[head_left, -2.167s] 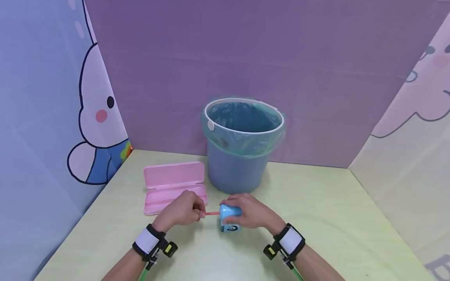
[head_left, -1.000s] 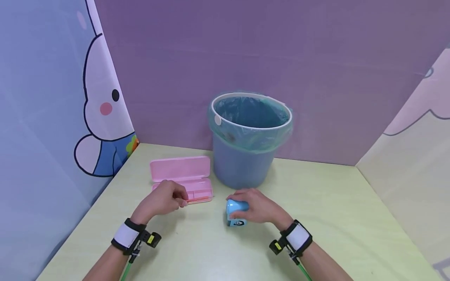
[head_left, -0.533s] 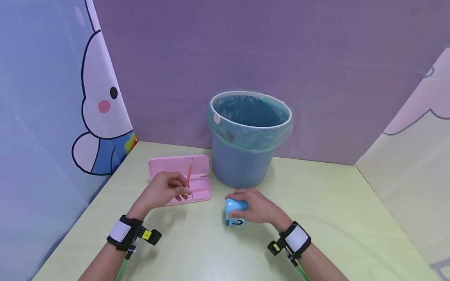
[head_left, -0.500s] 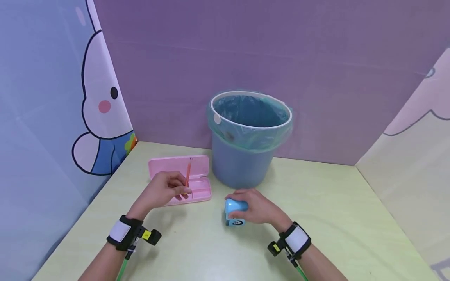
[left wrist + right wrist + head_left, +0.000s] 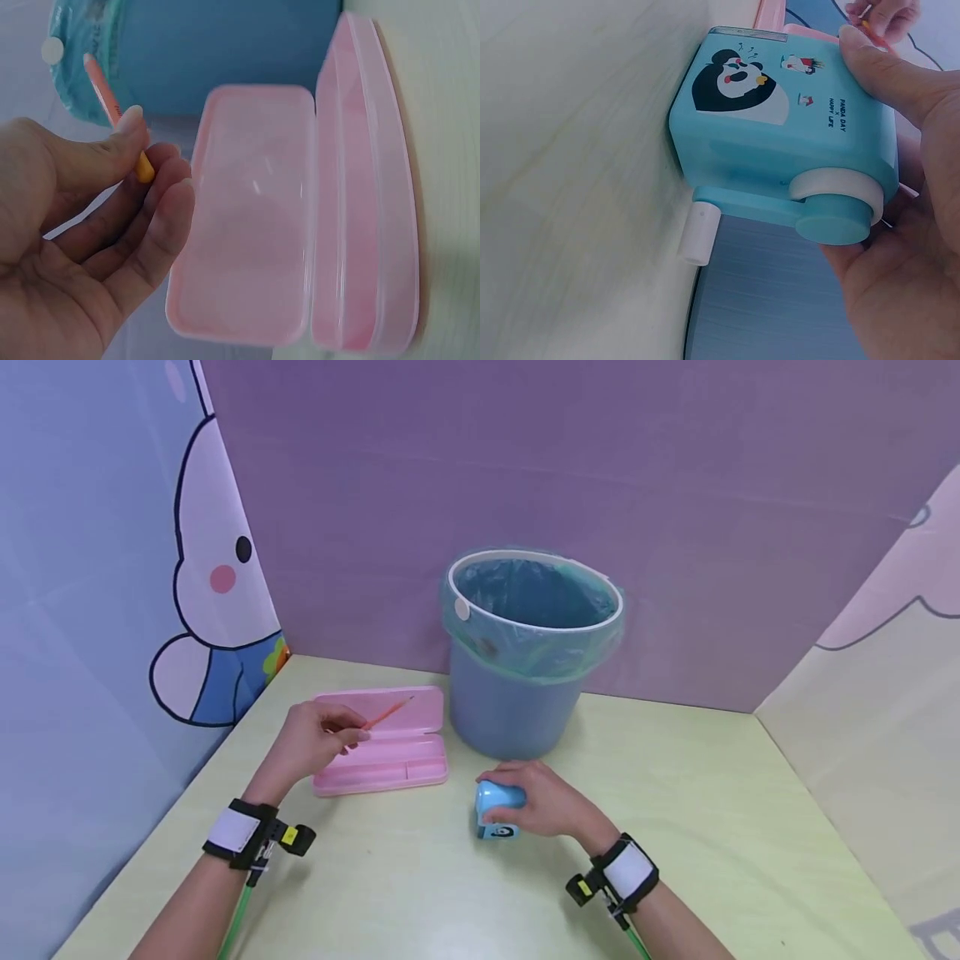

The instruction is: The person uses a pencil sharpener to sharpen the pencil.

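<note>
My left hand (image 5: 318,739) pinches an orange pencil (image 5: 387,712) near its yellow end, with the dark tip pointing up to the right. It hovers over the left part of an open pink pencil case (image 5: 427,768); the left wrist view shows the pencil (image 5: 105,94) between thumb and fingers. My right hand (image 5: 543,802) grips a light blue crank pencil sharpener (image 5: 498,796) that stands on the table. Panda pictures and a white-knobbed crank show on the sharpener (image 5: 742,142) in the right wrist view.
Behind the sharpener stands a blue bucket (image 5: 510,710) lined with a green plastic bag, its white rim upward. It is close beside the pencil case. A purple backdrop (image 5: 525,460) closes off the rear of the pale table (image 5: 712,827), with printed sheets left and right.
The left hand has drawn the pencil away from the sharpener to the left, turned it upright, then tilted it over the pencil case. The right hand still holds the sharpener.
</note>
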The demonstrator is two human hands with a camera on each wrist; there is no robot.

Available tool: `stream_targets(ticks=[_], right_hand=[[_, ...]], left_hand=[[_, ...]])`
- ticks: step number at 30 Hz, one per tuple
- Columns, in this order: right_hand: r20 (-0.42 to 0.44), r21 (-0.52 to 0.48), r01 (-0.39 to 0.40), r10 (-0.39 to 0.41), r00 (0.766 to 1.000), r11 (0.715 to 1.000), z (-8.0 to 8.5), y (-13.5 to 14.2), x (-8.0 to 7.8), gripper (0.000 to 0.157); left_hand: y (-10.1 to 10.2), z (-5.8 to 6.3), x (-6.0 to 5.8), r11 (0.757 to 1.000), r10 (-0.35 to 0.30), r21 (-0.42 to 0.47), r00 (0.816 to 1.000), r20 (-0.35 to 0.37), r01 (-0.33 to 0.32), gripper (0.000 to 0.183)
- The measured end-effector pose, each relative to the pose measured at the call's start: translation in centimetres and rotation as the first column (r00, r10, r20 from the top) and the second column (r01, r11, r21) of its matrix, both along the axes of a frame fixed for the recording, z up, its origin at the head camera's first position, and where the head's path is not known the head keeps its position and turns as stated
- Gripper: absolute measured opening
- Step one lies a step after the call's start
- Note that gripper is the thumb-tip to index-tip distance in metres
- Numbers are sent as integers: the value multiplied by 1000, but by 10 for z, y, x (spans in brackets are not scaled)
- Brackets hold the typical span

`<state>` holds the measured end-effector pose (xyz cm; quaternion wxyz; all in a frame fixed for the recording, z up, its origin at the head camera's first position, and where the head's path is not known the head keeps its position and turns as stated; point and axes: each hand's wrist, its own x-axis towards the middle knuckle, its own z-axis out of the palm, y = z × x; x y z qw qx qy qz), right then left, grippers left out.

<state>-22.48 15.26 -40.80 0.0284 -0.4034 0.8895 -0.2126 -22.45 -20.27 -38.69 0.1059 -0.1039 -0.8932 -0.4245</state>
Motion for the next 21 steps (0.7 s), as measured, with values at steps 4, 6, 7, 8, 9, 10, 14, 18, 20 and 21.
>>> stream_targets(ticks=[4, 6, 7, 8, 9, 10, 14, 18, 20, 21], right_hand=[[4, -14, -4, 4, 1000, 1000, -1, 0, -1, 50], [9, -14, -6, 6, 1000, 1000, -2, 0, -1, 50], [10, -14, -9, 9, 1000, 1000, -2, 0, -1, 50], [8, -15, -13, 13, 1000, 1000, -2, -1, -1, 50], [7, -14, -15, 15, 1000, 1000, -2, -1, -1, 51], [7, -13, -13, 13, 1000, 1000, -2, -1, -1, 51], [-4, -27, -7, 7, 1000, 1000, 0, -1, 1, 51], [-8, -40, -9, 8, 1000, 999, -2, 0, 2, 50], [-12, -42, -11, 11, 1000, 999, -3, 0, 2, 50], [-11, -43, -9, 9, 1000, 999, -3, 0, 2, 50]], left_hand=[[-8, -6, -6, 995, 42, -87, 999, -11, -43, 11], [-10, -10, -10, 989, 54, -136, 998, -15, -55, 10], [-11, -12, -12, 986, 57, -158, 998, -20, -59, 9], [-11, -14, -14, 982, 59, -181, 998, -24, -63, 9], [-11, -15, -15, 978, 58, -201, 998, -30, -63, 9], [-11, -17, -17, 974, 63, -215, 998, -29, -68, 9], [-5, -20, -23, 962, 97, -257, 995, -10, -96, 10], [3, -25, -27, 946, 133, -303, 991, 24, -119, 7], [6, -28, -29, 933, 150, -335, 988, 35, -130, 6], [7, -30, -30, 926, 160, -351, 986, 37, -137, 5]])
